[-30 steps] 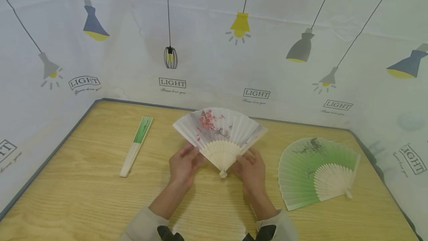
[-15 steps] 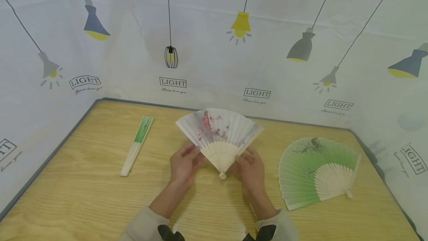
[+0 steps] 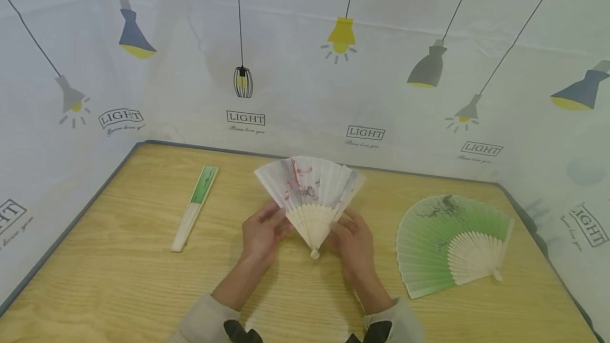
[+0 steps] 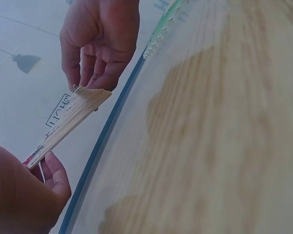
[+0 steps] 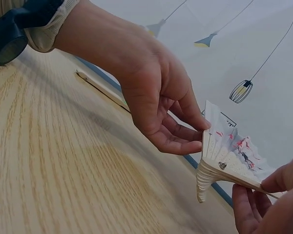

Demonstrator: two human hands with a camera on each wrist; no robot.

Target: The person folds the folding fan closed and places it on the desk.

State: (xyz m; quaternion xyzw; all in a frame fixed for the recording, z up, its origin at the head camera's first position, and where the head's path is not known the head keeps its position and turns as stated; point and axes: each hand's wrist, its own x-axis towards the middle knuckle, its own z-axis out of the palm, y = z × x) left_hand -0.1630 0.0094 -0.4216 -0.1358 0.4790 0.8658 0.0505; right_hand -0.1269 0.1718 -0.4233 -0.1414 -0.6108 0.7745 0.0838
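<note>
My left hand (image 3: 259, 234) and right hand (image 3: 355, 245) pinch opposite edges of a partly spread white fan (image 3: 312, 192), held above the table (image 3: 305, 300) between a folded fan (image 3: 194, 209) to my left and a green fan (image 3: 436, 250) to my right.

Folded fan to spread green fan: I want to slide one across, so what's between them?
In the head view, the left hand, white fan and right hand; both hands hold that fan.

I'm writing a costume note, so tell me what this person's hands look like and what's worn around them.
The left hand and right hand are bare, with no gloves. The sleeves are pale beige. A dark device sits at each wrist; the left one has a rounded end.
</note>
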